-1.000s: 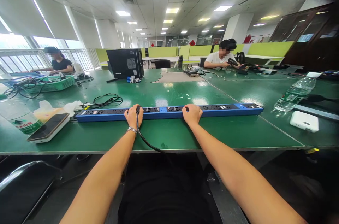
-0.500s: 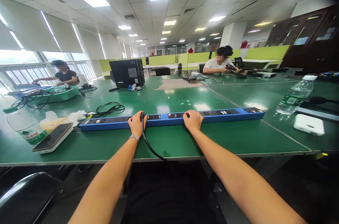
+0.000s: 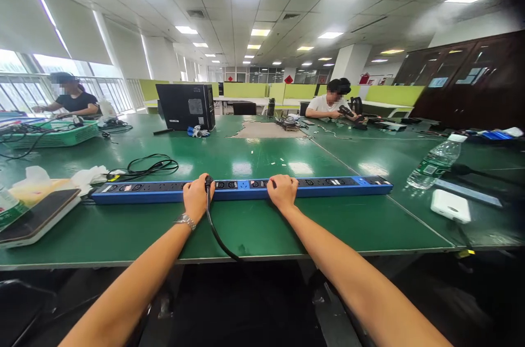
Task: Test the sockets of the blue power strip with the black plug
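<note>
The long power strip (image 3: pixel 241 189) lies flat on the green table (image 3: pixel 262 226) near its front edge, its long axis running left to right across the view. It is a slim blue bar with a black top face carrying a row of sockets. The left hand (image 3: pixel 196 198) pinches a black plug (image 3: pixel 209 181) set in a socket, its cable (image 3: pixel 217 232) trailing off the table edge, while the right hand (image 3: pixel 283 192) rests on the strip with fingers curled together.
</note>
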`<state>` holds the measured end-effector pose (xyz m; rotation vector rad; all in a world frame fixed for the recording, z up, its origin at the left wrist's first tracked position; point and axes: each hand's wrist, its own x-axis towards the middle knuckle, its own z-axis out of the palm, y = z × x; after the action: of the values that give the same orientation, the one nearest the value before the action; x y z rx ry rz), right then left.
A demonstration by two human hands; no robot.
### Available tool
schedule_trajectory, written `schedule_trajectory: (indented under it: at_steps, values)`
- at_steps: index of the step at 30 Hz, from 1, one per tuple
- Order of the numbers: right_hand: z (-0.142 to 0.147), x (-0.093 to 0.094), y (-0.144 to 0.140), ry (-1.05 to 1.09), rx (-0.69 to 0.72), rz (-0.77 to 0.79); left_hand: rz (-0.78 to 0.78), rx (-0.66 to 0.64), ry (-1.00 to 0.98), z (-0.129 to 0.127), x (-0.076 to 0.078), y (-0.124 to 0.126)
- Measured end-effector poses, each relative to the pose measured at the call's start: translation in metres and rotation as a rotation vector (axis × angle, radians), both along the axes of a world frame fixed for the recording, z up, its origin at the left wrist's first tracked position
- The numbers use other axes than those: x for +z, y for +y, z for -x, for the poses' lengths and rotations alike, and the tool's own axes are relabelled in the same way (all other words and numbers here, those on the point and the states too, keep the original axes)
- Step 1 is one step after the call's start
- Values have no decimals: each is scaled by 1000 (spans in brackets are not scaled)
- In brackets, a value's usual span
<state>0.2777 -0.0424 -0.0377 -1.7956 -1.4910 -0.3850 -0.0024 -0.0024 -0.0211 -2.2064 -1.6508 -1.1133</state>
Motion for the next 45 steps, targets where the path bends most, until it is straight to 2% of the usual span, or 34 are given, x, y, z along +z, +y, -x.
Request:
schedule_trajectory:
  at_steps: [3, 5, 10, 13, 17, 26, 34, 45]
  values:
    - [11, 7, 6, -83, 105, 37, 8, -66, 92, 7, 4, 7]
    - [13, 13, 10, -105, 125, 46, 9, -102, 139, 10, 7, 11]
    - [-13, 27, 15, -24, -31, 278, 6, -141, 179, 12, 10, 15]
    - [-37, 29, 14, 28, -103, 330, -1, -155, 189, 14, 9, 17]
    - [-51, 24, 14, 86, -131, 312, -32, -148, 194, 15, 7, 19]
    - [-48, 20, 16, 178, -153, 231, -20, -68, 179, 3, 9, 15]
    - [-49, 21, 9, 152, -96, 270, -1, 42, 150, -4, 9, 9]
    - [-45, 27, -3, 133, -61, 309, 33, 91, 136, -1, 11, 5]
